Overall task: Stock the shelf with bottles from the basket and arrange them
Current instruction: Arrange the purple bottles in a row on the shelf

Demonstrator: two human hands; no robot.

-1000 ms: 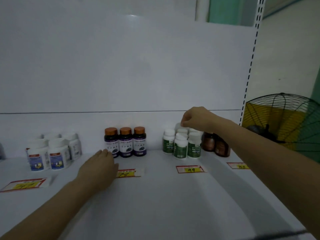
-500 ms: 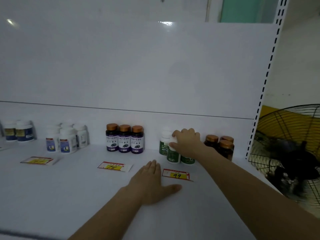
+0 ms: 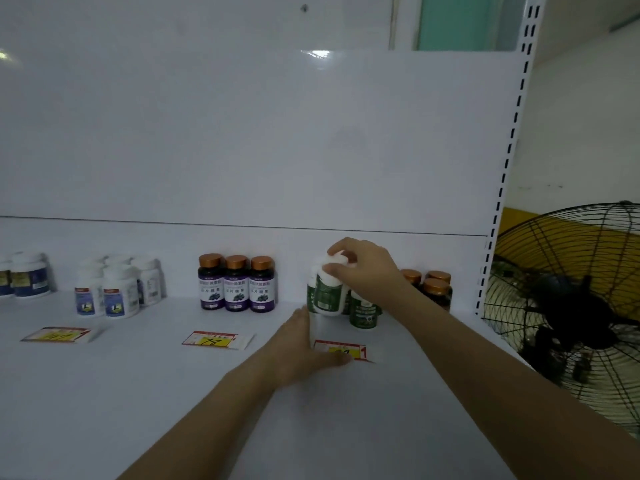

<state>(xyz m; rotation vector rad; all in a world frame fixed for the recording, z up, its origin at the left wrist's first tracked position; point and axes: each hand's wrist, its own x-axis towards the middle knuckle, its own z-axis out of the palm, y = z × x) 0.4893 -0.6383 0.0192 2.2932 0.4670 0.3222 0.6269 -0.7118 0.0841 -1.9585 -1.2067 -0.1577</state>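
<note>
On the white shelf [image 3: 104, 393] we see three purple-labelled bottles [image 3: 236, 284] to the left, amber bottles [image 3: 431, 287] to the right, and a black fan [image 3: 571, 306] beyond. Our right hand [image 3: 367, 271] grips the cap of a tilted green-labelled bottle [image 3: 327, 294], which hangs below the fingers, crowded by its green-labelled neighbours [image 3: 363, 311]. Our left hand [image 3: 301, 344] lies flat just in front, thumb on the price tag [image 3: 358, 351].

A white back panel [image 3: 277, 133] rises behind the right hand [image 3: 367, 271], with a small glare of light [image 3: 318, 54] high above it. To the hand's right stands a slotted white upright [image 3: 512, 133], then a black wire-caged fan [image 3: 571, 306] before a cream and yellow wall [image 3: 588, 116].
</note>
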